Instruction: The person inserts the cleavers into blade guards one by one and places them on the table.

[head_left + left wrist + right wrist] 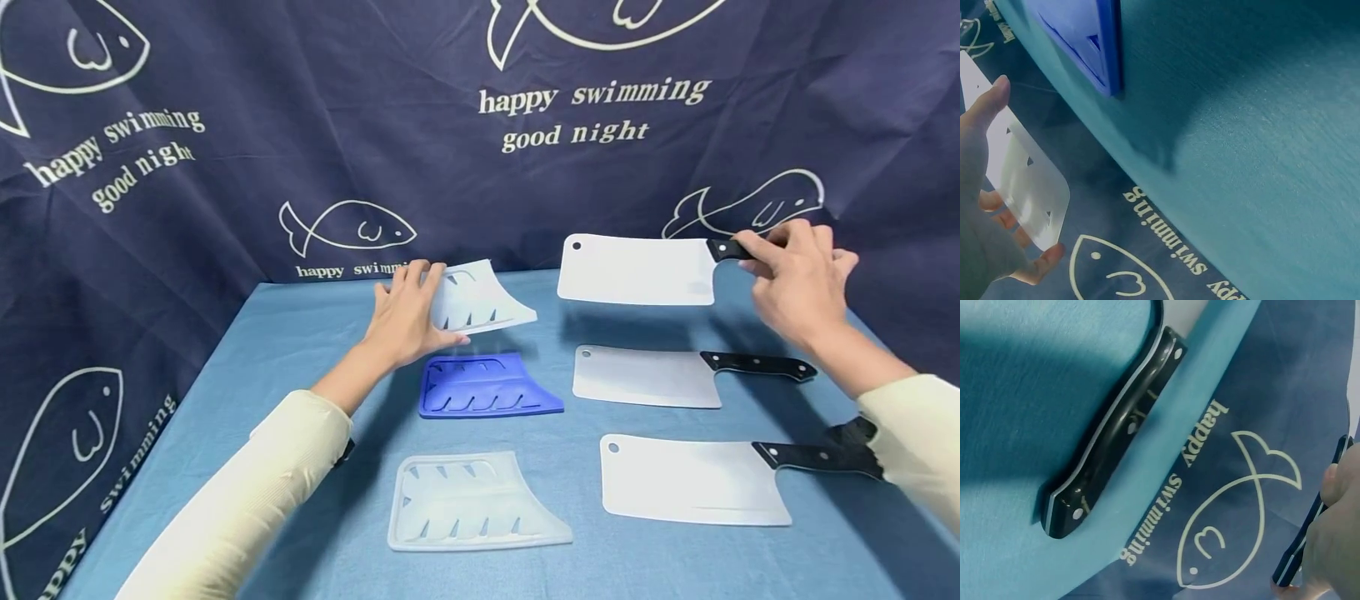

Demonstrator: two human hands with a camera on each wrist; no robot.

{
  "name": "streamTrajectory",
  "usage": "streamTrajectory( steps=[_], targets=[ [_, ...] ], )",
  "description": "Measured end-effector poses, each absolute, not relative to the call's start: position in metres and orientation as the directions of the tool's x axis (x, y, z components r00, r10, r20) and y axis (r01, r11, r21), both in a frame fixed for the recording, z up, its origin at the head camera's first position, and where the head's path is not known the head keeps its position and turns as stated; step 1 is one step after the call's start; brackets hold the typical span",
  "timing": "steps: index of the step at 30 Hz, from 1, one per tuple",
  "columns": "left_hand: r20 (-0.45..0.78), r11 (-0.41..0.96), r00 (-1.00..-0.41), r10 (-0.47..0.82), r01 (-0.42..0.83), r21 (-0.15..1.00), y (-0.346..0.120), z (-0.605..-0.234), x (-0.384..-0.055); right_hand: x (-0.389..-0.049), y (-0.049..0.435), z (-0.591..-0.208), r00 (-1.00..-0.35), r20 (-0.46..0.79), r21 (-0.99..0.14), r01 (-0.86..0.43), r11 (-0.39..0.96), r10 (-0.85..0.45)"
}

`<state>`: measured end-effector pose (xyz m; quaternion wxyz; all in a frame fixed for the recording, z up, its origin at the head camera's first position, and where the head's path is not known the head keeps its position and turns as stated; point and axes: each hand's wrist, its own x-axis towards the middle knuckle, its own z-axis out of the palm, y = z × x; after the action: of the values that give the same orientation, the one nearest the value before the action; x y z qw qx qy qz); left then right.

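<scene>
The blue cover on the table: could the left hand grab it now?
Likely not straight away: the left hand grips a pale cover and would probably need to release it first. Otherwise the way seems free: the blue cover lies close by with nothing on top.

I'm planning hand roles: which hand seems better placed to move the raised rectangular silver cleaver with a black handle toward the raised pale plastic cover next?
Probably the right hand: it grips the raised cleaver by its black handle, while the left hand holds the raised cover.
</scene>
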<state>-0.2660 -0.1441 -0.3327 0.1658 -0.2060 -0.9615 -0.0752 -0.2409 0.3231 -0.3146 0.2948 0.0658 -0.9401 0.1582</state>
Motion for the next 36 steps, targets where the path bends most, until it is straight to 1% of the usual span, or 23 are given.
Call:
streamTrajectory(
  steps=[4, 9, 12, 18, 26, 32, 36],
  targets=[
    [0.394, 0.896, -0.835, 0.384, 0.44, 0.059, -0.145, -0.326, -0.258, -0.233, 0.32, -0.31, -0.753, 0.655, -0.233, -0.272, 0.934, -0.056],
    [0.434, 0.896, -0.817, 0.379, 0.442, 0.048, -0.151, -0.321, -0.249, -0.226, 0.316, -0.307, -0.662, 0.743, -0.185, -0.343, 0.921, -0.097],
    [0.458, 0.891, -0.801, 0.385, 0.452, 0.041, -0.156, -0.32, -0.245, -0.224, 0.317, -0.307, -0.627, 0.77, -0.168, -0.372, 0.913, -0.114],
    [0.506, 0.875, -0.761, 0.407, 0.483, 0.023, -0.158, -0.319, -0.243, -0.221, 0.318, -0.308, -0.589, 0.801, -0.166, -0.392, 0.905, -0.108],
    [0.559, 0.844, -0.699, 0.446, 0.536, -0.003, -0.152, -0.315, -0.239, -0.218, 0.301, -0.306, -0.517, 0.849, -0.155, -0.435, 0.887, -0.105],
    [0.577, 0.84, -0.681, 0.45, 0.542, -0.015, -0.149, -0.313, -0.239, -0.217, 0.296, -0.306, -0.502, 0.855, -0.134, -0.459, 0.878, -0.132],
    [0.581, 0.845, -0.684, 0.442, 0.535, -0.012, -0.148, -0.312, -0.24, -0.217, 0.296, -0.307, -0.5, 0.856, -0.131, -0.455, 0.881, -0.131]
  ],
)
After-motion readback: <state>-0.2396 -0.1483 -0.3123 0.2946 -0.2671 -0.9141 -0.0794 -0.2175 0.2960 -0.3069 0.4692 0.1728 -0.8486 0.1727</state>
